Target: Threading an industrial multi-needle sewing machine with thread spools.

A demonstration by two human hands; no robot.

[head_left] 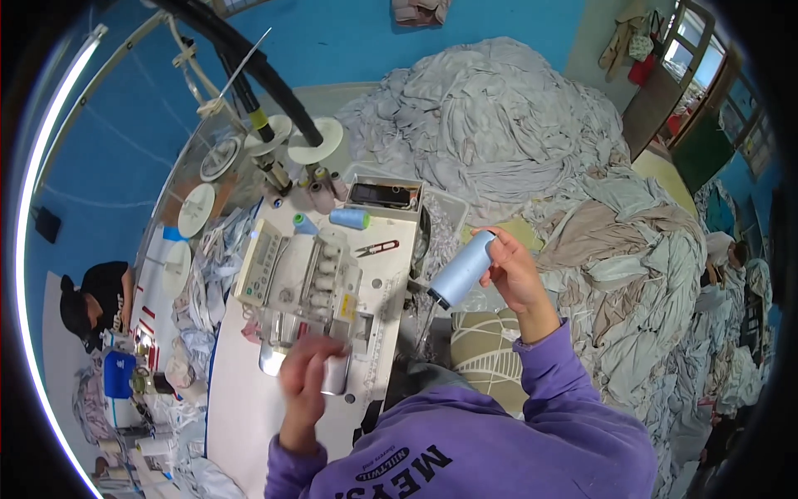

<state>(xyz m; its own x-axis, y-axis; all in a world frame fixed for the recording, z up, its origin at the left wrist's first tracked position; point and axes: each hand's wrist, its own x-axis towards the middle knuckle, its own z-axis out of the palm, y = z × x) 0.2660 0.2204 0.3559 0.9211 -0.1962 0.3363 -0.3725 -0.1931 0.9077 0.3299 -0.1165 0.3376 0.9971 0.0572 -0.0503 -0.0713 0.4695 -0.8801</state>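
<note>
From the head camera, the person in a purple sweatshirt looks down at a white sewing machine on a white table.

The right hand is lifted up over the right side, away from the table. Its fingers are wrapped round the top end of a pale blue cone of thread. The cone is tilted, with its dark, narrow end pointing down and to the left, toward the machine.

The left hand is low, right at the front of the sewing machine. It looks blurry. Its fingers are closed round a small grey spool, which stands upright just by the front edge of the machine.

On top of the machine lie small red thread snips. Behind them another light blue cone of thread lies on its side, and a little green spool is near it. A dark phone sits in a shallow tray at the back.

A very big heap of grey and beige cloth fills the right side, against a blue wall.

Far to the left, another person in a black top is bent over another table.
</note>
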